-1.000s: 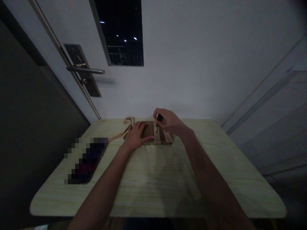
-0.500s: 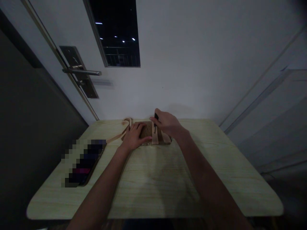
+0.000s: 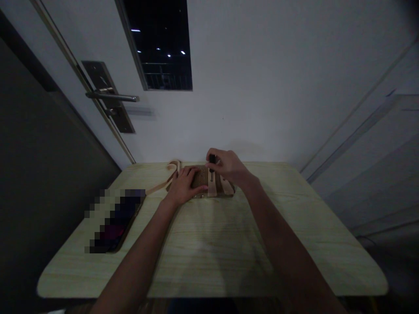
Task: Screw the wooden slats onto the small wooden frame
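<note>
A flat brown bag-like piece with tan bands (image 3: 201, 176) lies near the back edge of the table. My left hand (image 3: 183, 185) rests spread on its left part, fingers forward and thumb to the right. Above one tan band, my right hand (image 3: 227, 165) grips an upright black-handled tool (image 3: 212, 163) in its fingers. The tool's thin metal shaft points down at the band; whether its tip goes into it I cannot tell. A long tan strap (image 3: 157, 187) curls out to the left of the brown piece.
A phone (image 3: 126, 222), partly blurred out, lies on the left of the pale wooden table (image 3: 278, 261). Behind stands a white door (image 3: 262, 87) with a metal handle (image 3: 114, 97) and a dark window (image 3: 160, 43).
The fingers of my right hand have shifted around the black handle, which now stands more upright and shows more. My left hand has stayed in place.
</note>
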Motion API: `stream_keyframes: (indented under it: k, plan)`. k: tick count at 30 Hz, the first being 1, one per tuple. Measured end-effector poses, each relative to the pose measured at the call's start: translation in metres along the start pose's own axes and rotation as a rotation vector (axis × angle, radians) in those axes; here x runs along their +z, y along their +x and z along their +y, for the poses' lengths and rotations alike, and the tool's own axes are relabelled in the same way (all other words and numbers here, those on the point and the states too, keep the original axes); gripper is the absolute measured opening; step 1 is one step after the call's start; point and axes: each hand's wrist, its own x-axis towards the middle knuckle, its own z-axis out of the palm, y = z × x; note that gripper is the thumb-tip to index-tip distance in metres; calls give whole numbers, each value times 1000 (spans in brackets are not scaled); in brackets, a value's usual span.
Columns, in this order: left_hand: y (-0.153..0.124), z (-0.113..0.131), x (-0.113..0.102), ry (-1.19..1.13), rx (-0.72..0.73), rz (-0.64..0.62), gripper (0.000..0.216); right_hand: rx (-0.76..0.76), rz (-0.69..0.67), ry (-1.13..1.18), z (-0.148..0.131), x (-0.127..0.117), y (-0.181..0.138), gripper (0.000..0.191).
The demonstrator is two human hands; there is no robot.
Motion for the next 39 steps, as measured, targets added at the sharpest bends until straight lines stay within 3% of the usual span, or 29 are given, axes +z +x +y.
stream_keyframes:
  k: [6, 16, 22, 27, 33, 39]
  plan:
    - [0, 0, -1, 4, 3, -14, 67, 46, 63, -186, 1, 6, 1, 12]
    - [0, -1, 0, -21, 14, -6, 68, -12, -66, -38, 2, 4, -1, 8]
    - [0, -1, 1, -30, 15, 10, 65, 78, -143, 2, -3, -1, -8, 34]
    - [0, 0, 1, -22, 8, 11, 64, 102, -93, -91, -10, 1, -5, 45]
    - [0, 0, 0, -23, 15, 0, 66, 125, 33, -184, -8, 6, -2, 18]
    - [0, 1, -1, -19, 10, -1, 67, 122, 10, -208, -8, 2, -3, 21]
